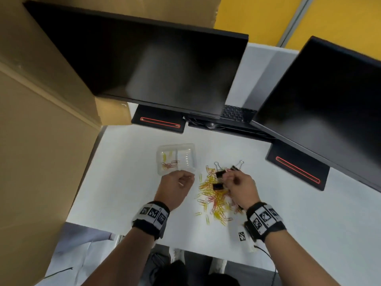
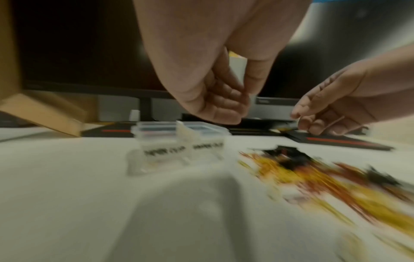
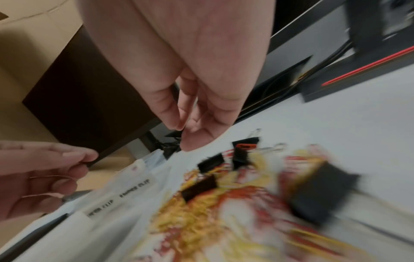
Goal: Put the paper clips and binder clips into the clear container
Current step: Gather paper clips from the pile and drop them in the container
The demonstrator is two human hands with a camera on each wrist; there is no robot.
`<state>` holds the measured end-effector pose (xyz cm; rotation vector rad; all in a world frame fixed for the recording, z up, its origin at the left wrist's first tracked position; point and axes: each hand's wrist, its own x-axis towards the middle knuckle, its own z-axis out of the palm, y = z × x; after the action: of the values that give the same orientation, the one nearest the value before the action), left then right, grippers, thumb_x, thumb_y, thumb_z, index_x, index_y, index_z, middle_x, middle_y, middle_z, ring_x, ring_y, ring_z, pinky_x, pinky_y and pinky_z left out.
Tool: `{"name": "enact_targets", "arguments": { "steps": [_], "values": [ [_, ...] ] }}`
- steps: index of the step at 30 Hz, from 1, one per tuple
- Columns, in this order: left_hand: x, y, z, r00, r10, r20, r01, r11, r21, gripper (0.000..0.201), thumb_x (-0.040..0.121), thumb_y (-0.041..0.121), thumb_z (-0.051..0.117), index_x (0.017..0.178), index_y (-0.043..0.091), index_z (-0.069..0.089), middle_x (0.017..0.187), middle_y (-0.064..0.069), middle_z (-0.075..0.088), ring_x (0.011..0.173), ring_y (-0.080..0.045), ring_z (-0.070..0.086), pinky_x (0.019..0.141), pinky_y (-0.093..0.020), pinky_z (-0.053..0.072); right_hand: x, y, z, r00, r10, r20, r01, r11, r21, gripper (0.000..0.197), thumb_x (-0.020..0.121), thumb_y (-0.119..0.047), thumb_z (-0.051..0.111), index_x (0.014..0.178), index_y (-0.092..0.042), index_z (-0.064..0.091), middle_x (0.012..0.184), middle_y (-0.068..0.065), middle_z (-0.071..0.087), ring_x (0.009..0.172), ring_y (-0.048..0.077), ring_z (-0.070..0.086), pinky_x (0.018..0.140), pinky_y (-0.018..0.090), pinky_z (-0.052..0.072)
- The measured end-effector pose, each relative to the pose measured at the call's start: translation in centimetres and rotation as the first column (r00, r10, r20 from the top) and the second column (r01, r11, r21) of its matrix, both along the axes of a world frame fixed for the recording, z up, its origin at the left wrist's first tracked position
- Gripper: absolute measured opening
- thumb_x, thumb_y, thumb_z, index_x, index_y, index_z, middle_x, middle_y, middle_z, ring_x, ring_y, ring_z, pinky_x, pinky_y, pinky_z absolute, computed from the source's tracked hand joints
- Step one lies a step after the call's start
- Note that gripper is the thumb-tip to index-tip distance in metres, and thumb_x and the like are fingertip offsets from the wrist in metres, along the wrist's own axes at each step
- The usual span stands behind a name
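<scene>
Two hands hover low over the white desk (image 1: 127, 182). Left hand (image 1: 177, 185) sits just at the near edge of the container (image 1: 176, 158), fingers curled inward; whether they pinch a clip I cannot tell, since the wrist views are blurred. Right hand (image 1: 240, 187) hangs over the far part of the clip pile (image 1: 214, 200), thumb and fingers drawn together; a thin wire seems to cross the fingers in the left wrist view, but a grip on it cannot be confirmed. The container lies at about 10 o'clock from the right hand, its long axis running left to right, with two compartments: the left one holds a few red and yellow paper clips, the right one looks empty. Black binder clips (image 1: 219, 174) lie on the far side of the pile, at 12 o'clock from the right hand's wrist, touching the loose paper clips. Most of the job looks undone. The right hand is nearer the pile and the left nearer the container, so any carry from the pile runs leftward and slightly away.
</scene>
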<state>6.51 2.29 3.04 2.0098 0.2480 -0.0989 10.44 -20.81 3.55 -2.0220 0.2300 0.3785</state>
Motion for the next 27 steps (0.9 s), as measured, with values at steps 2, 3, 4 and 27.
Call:
{"name": "enact_targets", "arguments": {
  "steps": [2, 3, 4, 27],
  "values": [
    [-1.1, -1.5, -1.2, 0.992, -0.117, -0.043, 0.118, 0.993, 0.023, 0.009, 0.085, 0.031, 0.073, 0.093, 0.026, 0.075, 0.091, 0.015, 0.070, 0.081, 0.000, 0.065, 0.072, -0.015, 0.053, -2.0, -2.4, -0.3, 0.999, 0.000, 0.032, 0.003, 0.995, -0.095, 0.021, 0.084, 0.000, 0.061, 0.089, -0.017, 0.072, 0.081, -0.005, 0.073, 0.069, 0.000, 0.065, 0.060, 0.004, 0.046],
    [-1.6, -2.3, -1.8, 0.985, -0.161, -0.063, 0.164, 0.986, 0.040, 0.010, 0.084, 0.034, 0.074, 0.092, 0.028, 0.074, 0.093, 0.016, 0.068, 0.082, 0.000, 0.064, 0.072, -0.017, 0.053, -3.0, -3.4, -0.5, 0.999, 0.015, 0.039, -0.010, 0.992, -0.129, 0.020, 0.083, 0.000, 0.062, 0.089, -0.017, 0.072, 0.081, -0.005, 0.072, 0.069, -0.003, 0.064, 0.060, 0.001, 0.043],
    [-2.0, -3.0, -2.4, 0.976, -0.199, -0.084, 0.204, 0.977, 0.059, 0.013, 0.082, 0.037, 0.076, 0.093, 0.029, 0.073, 0.096, 0.015, 0.065, 0.084, 0.000, 0.062, 0.073, -0.017, 0.052, -4.0, -4.2, -1.0, 0.998, 0.039, 0.044, -0.032, 0.988, -0.150, 0.020, 0.083, 0.000, 0.063, 0.089, -0.016, 0.071, 0.083, -0.005, 0.072, 0.071, -0.003, 0.063, 0.062, 0.001, 0.043],
    [-1.2, -8.4, -5.6, 0.959, -0.204, -0.197, 0.265, 0.890, 0.370, 0.014, 0.090, 0.029, 0.064, 0.097, 0.023, 0.074, 0.100, 0.003, 0.066, 0.088, -0.016, 0.063, 0.075, -0.025, 0.048, -4.1, -2.1, -6.5, 0.927, 0.374, 0.031, -0.291, 0.769, -0.569, 0.014, 0.090, -0.003, 0.054, 0.089, -0.007, 0.067, 0.090, 0.006, 0.058, 0.075, 0.025, 0.059, 0.067, 0.036, 0.052]
  ]
}}
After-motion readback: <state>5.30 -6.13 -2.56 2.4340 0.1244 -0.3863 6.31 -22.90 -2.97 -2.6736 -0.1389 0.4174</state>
